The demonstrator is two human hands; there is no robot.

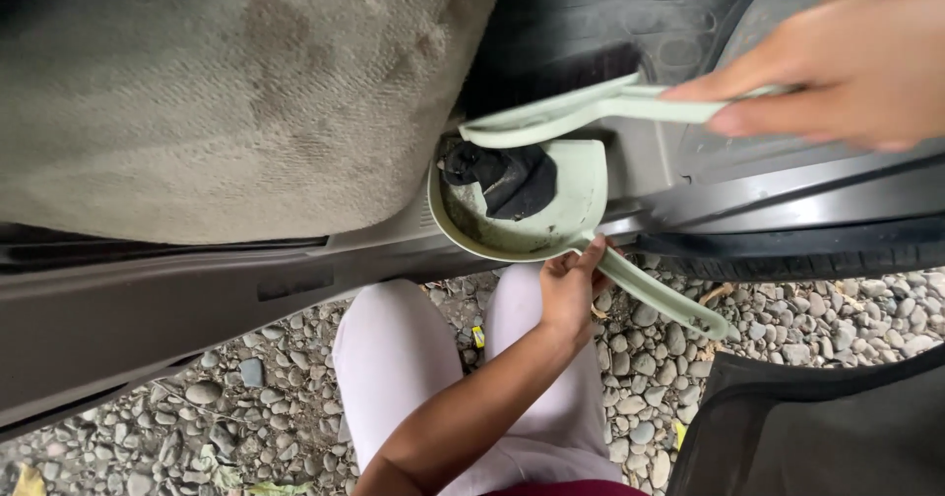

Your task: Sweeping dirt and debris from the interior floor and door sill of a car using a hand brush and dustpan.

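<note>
Looking straight down at a car's door opening, with a beige fabric car seat point(226, 93) filling the upper left. The left hand point(571, 289) is clamped on the handle of a pale green dustpan point(581, 196), right where the handle meets the pan, holding the pan up against the grey door sill point(197, 309). Inside the pan sits a dark crumpled wad of debris point(507, 176), alongside some grime on the pan floor. Just above it, the right hand point(847, 63) comes in from the upper right, blurred, fingers closed round the handle of a matching pale green hand brush point(581, 112), whose head lies over the far edge of the pan. The two hands are well apart, one on each tool. Below, the person's legs in light trousers point(394, 358) stand on grey gravel point(807, 329). A black floor mat point(817, 427) lies on the stones at the lower right.
</note>
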